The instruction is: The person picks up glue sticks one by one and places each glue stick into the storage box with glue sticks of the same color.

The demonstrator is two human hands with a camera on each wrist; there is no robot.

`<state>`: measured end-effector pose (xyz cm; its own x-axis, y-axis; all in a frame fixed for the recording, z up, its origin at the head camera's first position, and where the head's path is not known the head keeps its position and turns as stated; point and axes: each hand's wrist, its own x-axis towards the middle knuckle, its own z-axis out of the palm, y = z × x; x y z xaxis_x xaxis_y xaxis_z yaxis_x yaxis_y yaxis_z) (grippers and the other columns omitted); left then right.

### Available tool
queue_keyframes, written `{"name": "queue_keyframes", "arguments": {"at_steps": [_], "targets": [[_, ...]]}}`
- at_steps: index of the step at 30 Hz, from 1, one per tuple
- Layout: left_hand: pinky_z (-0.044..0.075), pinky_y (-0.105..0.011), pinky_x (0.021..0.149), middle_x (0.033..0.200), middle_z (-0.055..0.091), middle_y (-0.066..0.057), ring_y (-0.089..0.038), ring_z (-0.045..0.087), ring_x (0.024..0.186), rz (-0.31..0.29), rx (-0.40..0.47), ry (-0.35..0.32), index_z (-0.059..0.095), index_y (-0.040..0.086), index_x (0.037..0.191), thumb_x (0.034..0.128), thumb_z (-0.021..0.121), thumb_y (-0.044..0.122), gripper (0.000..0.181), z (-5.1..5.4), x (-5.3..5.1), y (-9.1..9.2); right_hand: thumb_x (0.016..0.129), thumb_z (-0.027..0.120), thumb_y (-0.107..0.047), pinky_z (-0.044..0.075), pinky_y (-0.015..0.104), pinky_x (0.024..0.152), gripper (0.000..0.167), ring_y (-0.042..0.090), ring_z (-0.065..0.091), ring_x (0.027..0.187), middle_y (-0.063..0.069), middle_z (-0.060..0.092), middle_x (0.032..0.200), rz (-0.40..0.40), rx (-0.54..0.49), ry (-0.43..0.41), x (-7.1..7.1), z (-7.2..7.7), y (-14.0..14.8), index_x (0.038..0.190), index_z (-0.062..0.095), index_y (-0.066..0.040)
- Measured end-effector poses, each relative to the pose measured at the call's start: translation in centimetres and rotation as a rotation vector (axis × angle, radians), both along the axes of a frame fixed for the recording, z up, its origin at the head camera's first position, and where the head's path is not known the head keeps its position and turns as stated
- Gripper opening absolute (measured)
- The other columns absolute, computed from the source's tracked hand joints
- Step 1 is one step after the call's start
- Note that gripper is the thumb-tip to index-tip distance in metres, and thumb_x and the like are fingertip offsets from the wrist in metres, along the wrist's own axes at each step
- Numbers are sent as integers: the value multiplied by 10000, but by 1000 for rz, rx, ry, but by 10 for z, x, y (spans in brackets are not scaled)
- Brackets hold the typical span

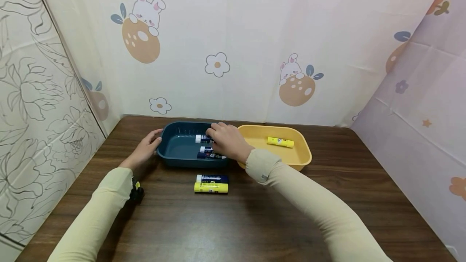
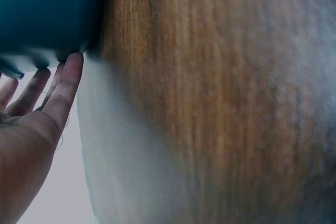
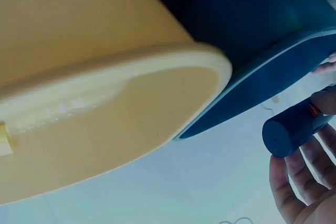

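My right hand (image 1: 230, 140) grips a dark blue glue stick (image 3: 287, 132) with a white cap, over the right part of the blue tray (image 1: 178, 163). Inside that tray two more dark blue glue sticks (image 1: 206, 155) lie side by side, partly hidden by the hand. At the tray's left end my left hand (image 1: 146, 147) touches the rim and outer wall with fairly straight fingers. In front of the tray, a blue glue stick with a white cap (image 1: 212, 178) and a yellow glue stick (image 1: 211, 188) lie together on the table.
Right of the blue tray stands a yellow tray (image 1: 305, 155), their ends close together, with a yellow glue stick (image 1: 280, 142) in it. Both are near the back edge of the dark wooden table (image 1: 174, 225). A patterned curtain (image 1: 240, 92) hangs behind.
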<state>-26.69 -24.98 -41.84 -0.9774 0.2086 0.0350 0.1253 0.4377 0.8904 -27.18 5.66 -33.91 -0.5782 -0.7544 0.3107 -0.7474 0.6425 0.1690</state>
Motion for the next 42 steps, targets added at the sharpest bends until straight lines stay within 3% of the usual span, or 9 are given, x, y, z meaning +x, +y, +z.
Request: {"name": "queue_keyframes", "arguments": {"at_steps": [8,16,30,42], "targets": [[467,-509,883,1402,326,-332,-451,397,1227,-10,23,3,166,-5,1502,1061,311,230,521,1,1,0,878,673,-177,501,268,675,239,179,556,833,31,627,988,-63,60,-16,-18,-7,-8,1106,670,-107],[455,-528,896,1411,310,-335,-456,388,1236,-11,22,-4,157,2,1506,1061,307,231,522,0,0,-1,892,656,-167,516,295,728,243,188,564,879,43,629,1026,-128,84,-84,-30,-15,-10,1127,665,-103],[430,-556,921,1432,282,-340,-467,366,1258,-4,40,-22,153,0,1506,1061,308,224,522,0,1,1,950,595,-180,528,342,785,265,213,590,974,67,626,1091,-221,149,-194,-42,-40,-11,1199,640,-104],[424,-549,935,1423,307,-316,-448,379,1253,14,22,-22,175,26,1507,1062,302,267,522,-2,-1,1,977,556,-169,527,365,802,243,226,602,984,80,635,1079,-260,165,-215,-49,-48,-13,1188,653,-97]]}}
